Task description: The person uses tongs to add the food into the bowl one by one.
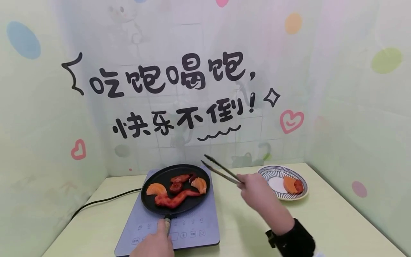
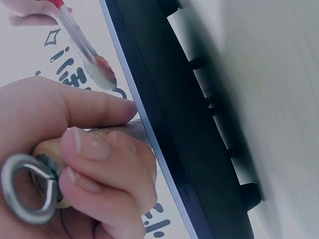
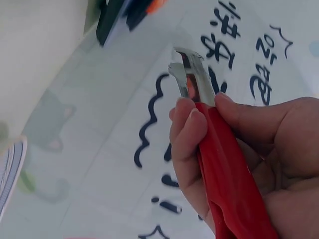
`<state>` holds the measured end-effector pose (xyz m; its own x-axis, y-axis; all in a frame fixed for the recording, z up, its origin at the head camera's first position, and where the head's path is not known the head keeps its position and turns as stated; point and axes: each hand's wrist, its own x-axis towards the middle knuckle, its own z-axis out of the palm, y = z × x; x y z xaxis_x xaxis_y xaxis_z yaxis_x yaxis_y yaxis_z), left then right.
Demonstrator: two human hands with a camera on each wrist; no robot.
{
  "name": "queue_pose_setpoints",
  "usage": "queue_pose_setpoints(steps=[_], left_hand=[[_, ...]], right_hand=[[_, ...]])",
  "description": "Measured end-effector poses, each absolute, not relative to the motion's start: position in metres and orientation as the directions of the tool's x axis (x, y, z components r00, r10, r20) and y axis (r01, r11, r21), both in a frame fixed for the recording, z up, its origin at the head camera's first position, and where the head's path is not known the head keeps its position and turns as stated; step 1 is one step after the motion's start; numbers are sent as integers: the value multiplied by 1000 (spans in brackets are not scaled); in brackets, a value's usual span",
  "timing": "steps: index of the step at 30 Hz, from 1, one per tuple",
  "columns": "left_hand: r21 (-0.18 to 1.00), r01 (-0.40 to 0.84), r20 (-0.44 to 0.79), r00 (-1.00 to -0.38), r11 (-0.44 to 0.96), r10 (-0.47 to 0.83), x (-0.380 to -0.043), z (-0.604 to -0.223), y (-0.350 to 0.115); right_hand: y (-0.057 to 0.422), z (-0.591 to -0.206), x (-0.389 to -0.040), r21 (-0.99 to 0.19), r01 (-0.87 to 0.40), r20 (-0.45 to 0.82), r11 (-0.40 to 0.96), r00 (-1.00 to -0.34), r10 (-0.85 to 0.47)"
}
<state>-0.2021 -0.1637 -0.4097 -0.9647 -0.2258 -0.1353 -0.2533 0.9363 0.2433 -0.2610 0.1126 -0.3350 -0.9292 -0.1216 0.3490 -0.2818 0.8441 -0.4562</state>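
Observation:
My left hand [image 1: 155,242] grips the handle of a black frying pan [image 1: 149,205]. The left wrist view shows its fingers curled round the wooden handle [image 2: 50,149], which ends in a metal ring [image 2: 10,186]. In the pan lie two orange striped slices [image 1: 156,189], a long red-brown meat piece [image 1: 173,200] and smaller reddish pieces [image 1: 176,187]. My right hand [image 1: 257,191] holds metal tongs [image 1: 221,172] by their red handle [image 3: 234,179], in the air right of the pan. Their tips are apart; a reddish patch shows there, whether food or reflection I cannot tell.
Beneath the pan is a flat grey induction cooker [image 1: 192,241], its black cord [image 1: 106,199] running left. A striped-rim plate [image 1: 269,172] with an orange slice [image 1: 290,185] and a red piece [image 1: 298,186] stands at the right. Printed curtains [image 1: 208,35] enclose the table [image 1: 244,228].

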Motion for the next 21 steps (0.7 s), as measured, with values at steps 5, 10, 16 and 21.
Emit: queue_pose_setpoints(steps=[5, 10, 16, 21], left_hand=[[250, -257, -151, -963, 934, -225, -202, -409, -163], [247, -256, -160, -962, 935, -222, -203, -409, -164], [244, -263, -182, -958, 933, -223, -204, -411, -164], [236, -256, -168, -961, 937, -220, -203, -412, -164]], right_hand=[[149, -326, -260, -438, -295, 348, 849, -927, -142], [186, -322, -259, -367, -291, 378, 884, -914, -144], [230, -314, -259, -338, -255, 338, 906, -931, -136], [265, -307, -257, -395, -174, 167, 902, -979, -116]])
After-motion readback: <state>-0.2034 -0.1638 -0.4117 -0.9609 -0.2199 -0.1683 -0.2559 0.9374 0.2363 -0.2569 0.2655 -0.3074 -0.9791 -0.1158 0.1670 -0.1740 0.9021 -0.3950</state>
